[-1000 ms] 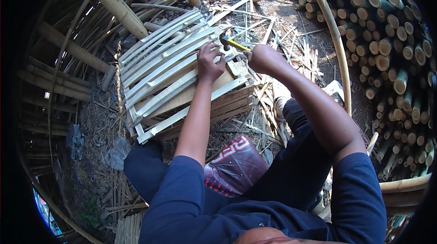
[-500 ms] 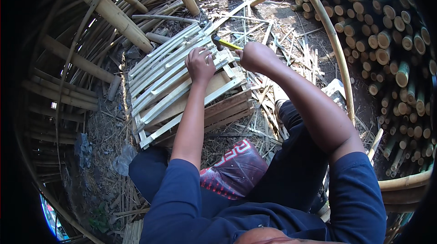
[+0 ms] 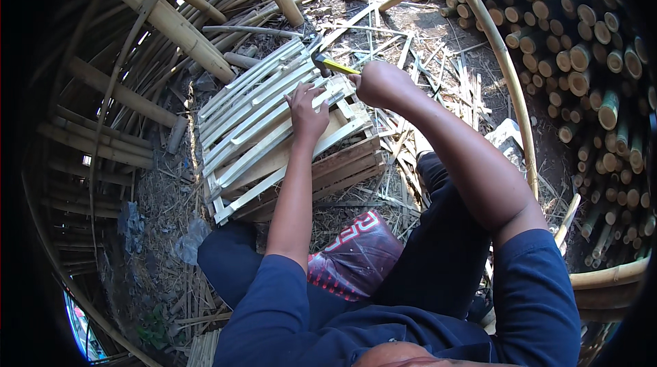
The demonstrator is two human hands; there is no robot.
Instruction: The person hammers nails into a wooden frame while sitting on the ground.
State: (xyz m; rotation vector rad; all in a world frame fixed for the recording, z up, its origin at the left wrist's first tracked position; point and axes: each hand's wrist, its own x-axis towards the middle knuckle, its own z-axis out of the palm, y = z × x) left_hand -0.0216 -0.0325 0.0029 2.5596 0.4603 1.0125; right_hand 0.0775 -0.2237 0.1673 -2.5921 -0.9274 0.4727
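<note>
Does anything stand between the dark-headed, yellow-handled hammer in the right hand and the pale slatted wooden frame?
Nothing visible stands between the dark-headed, yellow-handled hammer in the right hand and the pale slatted wooden frame. The left hand is close beside the hammer's head, on the side nearer the person, apparently not beneath it.

We see a yellow-handled, dark-headed hammer [image 3: 335, 66] slanting at the far right edge of a pale, slatted wooden frame [image 3: 253, 129].
</note>
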